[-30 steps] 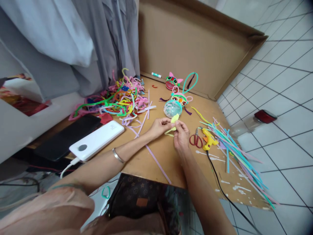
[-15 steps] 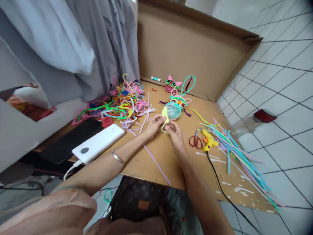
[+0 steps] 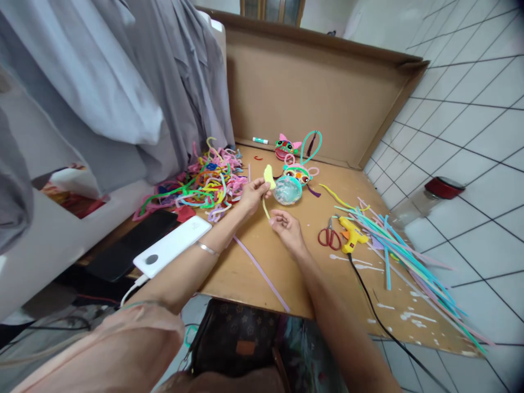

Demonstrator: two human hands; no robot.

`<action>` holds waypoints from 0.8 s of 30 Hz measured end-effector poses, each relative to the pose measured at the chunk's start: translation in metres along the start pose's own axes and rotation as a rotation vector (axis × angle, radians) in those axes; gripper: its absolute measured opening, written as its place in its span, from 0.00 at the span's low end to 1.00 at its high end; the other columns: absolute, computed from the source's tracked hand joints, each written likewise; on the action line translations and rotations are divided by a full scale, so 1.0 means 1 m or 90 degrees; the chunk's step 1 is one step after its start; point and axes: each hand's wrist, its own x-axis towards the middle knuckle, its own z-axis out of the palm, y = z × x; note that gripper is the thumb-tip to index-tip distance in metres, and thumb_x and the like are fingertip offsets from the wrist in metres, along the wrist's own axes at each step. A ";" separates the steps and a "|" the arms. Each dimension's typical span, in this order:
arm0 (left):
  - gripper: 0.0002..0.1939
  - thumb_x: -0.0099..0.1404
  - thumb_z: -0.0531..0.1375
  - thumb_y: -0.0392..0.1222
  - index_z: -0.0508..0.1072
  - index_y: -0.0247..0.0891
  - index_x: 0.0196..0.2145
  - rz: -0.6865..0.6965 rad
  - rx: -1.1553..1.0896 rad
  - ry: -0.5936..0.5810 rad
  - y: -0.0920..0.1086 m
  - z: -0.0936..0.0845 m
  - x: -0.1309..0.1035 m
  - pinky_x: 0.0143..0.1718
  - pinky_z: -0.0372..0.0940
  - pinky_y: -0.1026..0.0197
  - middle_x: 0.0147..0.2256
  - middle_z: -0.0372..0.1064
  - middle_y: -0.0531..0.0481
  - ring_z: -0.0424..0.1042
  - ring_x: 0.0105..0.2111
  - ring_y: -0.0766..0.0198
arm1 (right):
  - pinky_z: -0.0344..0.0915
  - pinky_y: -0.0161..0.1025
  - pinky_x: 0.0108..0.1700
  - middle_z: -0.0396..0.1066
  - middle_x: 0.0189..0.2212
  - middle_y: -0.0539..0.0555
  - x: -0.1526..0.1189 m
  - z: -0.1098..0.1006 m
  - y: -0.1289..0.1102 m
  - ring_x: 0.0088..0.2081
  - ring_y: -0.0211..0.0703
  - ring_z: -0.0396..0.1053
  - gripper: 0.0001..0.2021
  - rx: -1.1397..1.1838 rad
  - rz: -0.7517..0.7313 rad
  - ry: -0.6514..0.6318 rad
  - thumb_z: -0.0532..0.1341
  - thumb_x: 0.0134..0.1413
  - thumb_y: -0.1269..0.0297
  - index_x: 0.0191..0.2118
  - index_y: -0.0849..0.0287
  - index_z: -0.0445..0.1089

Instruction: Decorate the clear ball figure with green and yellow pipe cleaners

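Note:
Between the thumb and fingers of my left hand (image 3: 254, 195) is a pale yellow pipe-cleaner piece (image 3: 269, 177), its top bent into a solid curved shape. A loose tail of it hangs down toward me. My right hand (image 3: 286, 225) pinches the lower end of that tail. Just beyond my hands lies a clear round ball with a teal rim (image 3: 287, 190). Behind it sits a pipe-cleaner animal face (image 3: 298, 172) with pink ears, a teal loop and purple tassels. A second, red and green face (image 3: 285, 146) stands farther back.
A tangled heap of coloured pipe cleaners (image 3: 213, 183) lies left, near a white power bank (image 3: 172, 246). On the right are red-handled scissors (image 3: 329, 236), a yellow glue gun (image 3: 351, 234) with a trailing cord, and straight pipe cleaners (image 3: 403, 262). A cardboard wall (image 3: 303, 98) closes the back.
My left hand has moved slightly up and left with the yellow piece. My right hand has slid down its tail, which now stretches between my hands. The view has shifted a little.

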 end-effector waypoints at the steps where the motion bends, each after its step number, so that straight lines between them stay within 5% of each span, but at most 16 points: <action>1: 0.17 0.46 0.71 0.44 0.70 0.33 0.28 -0.008 -0.004 -0.014 0.001 0.002 0.002 0.22 0.56 0.69 0.24 0.66 0.56 0.62 0.19 0.76 | 0.62 0.32 0.31 0.71 0.25 0.45 0.000 -0.001 -0.003 0.27 0.33 0.67 0.16 0.029 0.011 0.012 0.69 0.33 0.65 0.35 0.58 0.74; 7: 0.23 0.40 0.73 0.48 0.74 0.32 0.31 -0.065 0.039 -0.143 -0.008 0.013 -0.015 0.23 0.58 0.67 0.26 0.71 0.53 0.65 0.21 0.72 | 0.60 0.32 0.30 0.72 0.28 0.47 0.008 -0.022 -0.019 0.28 0.33 0.66 0.18 0.117 -0.027 0.144 0.69 0.36 0.58 0.37 0.58 0.73; 17: 0.25 0.46 0.71 0.54 0.74 0.31 0.35 -0.089 0.152 -0.267 -0.014 0.015 -0.040 0.28 0.62 0.66 0.25 0.71 0.52 0.68 0.23 0.71 | 0.55 0.32 0.25 0.68 0.20 0.44 0.012 -0.029 -0.026 0.21 0.30 0.57 0.16 0.056 -0.069 0.120 0.71 0.30 0.57 0.28 0.59 0.71; 24: 0.23 0.41 0.73 0.47 0.75 0.31 0.33 -0.069 0.163 -0.311 -0.021 0.009 -0.034 0.32 0.63 0.65 0.27 0.71 0.52 0.68 0.27 0.69 | 0.54 0.33 0.25 0.68 0.21 0.45 0.013 -0.029 -0.022 0.20 0.30 0.56 0.16 0.050 -0.083 0.156 0.70 0.31 0.59 0.30 0.59 0.72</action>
